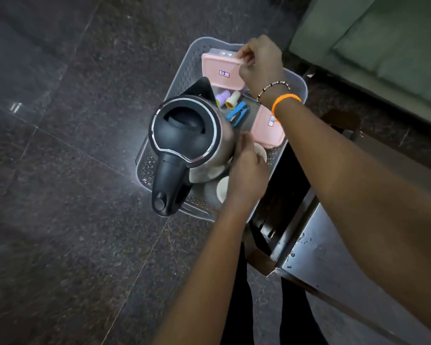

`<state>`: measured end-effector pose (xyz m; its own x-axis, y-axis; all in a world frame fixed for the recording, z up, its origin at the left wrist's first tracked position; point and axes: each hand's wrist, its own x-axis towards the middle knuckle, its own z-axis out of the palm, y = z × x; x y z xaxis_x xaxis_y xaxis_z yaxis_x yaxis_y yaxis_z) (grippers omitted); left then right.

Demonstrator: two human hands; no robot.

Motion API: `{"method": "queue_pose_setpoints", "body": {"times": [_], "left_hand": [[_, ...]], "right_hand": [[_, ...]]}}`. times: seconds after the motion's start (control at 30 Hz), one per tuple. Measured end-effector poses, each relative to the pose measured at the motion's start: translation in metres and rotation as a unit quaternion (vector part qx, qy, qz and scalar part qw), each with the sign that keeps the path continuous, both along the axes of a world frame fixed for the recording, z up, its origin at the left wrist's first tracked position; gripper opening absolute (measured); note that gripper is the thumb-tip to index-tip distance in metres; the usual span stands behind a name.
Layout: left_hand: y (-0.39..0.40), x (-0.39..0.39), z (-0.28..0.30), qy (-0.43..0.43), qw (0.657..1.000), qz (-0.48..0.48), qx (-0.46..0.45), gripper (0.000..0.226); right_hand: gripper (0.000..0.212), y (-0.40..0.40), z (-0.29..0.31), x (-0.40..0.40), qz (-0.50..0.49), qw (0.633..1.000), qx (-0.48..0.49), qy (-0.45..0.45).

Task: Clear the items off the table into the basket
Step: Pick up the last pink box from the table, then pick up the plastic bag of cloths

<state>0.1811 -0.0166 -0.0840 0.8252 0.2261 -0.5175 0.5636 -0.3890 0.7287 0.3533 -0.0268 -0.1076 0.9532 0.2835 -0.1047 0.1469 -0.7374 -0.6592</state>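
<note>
We look down at a grey perforated basket (182, 70) that stands on the dark stone floor (60, 170), just beside the metal tabletop (334, 270) at the lower right. Our right hand (259, 63) reaches to the far end of the basket, and its fingers (243, 54) are pinched on the edge of a pink lidded box (219, 68) with a small label on the lid. This box lies flat in the far part of the basket. On the right wrist we wear a beaded bracelet (274, 89) and an orange band (285, 100).

Our left hand (246, 170) is at the near part of the basket, beside a steel electric kettle (184, 140) with a black lid and black handle. The hand is close against the kettle body; we cannot tell if its fingers are holding something, because we see only the back of the hand. The kettle stands upright in the basket, its handle pointing toward us.

Between the kettle and the right arm lie a purple spool (221, 97), a yellow spool (233, 99) and a blue stapler (238, 113). A second pink box (266, 130) rests tilted against the right wall of the basket. White cups (222, 189) are partly hidden under the left hand and the kettle.
</note>
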Motion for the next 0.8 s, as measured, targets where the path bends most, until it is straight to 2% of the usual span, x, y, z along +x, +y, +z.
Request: {"method": "queue_pose_setpoints", "body": {"times": [0.2,0.4,0.53,0.67,0.8], "left_hand": [[0.004,-0.002,-0.009,0.017,0.998,-0.059,0.004,0.060],[0.006,-0.004,-0.008,0.013,0.998,-0.057,0.005,0.060],[0.006,-0.004,-0.008,0.020,0.998,-0.057,0.006,0.060],[0.005,-0.005,-0.008,0.013,0.998,-0.056,0.019,0.059],[0.004,-0.005,-0.008,-0.002,1.000,-0.029,0.006,0.059]], "right_hand": [[0.034,0.026,-0.013,0.013,0.074,0.995,-0.070,-0.010],[0.036,0.035,-0.015,0.022,0.102,0.973,-0.204,-0.039],[0.038,0.043,-0.018,0.019,0.146,0.954,-0.261,-0.003],[0.035,0.044,-0.023,0.011,0.143,0.961,-0.233,0.044],[0.039,0.023,-0.011,0.003,0.068,0.986,-0.124,0.084]]}}
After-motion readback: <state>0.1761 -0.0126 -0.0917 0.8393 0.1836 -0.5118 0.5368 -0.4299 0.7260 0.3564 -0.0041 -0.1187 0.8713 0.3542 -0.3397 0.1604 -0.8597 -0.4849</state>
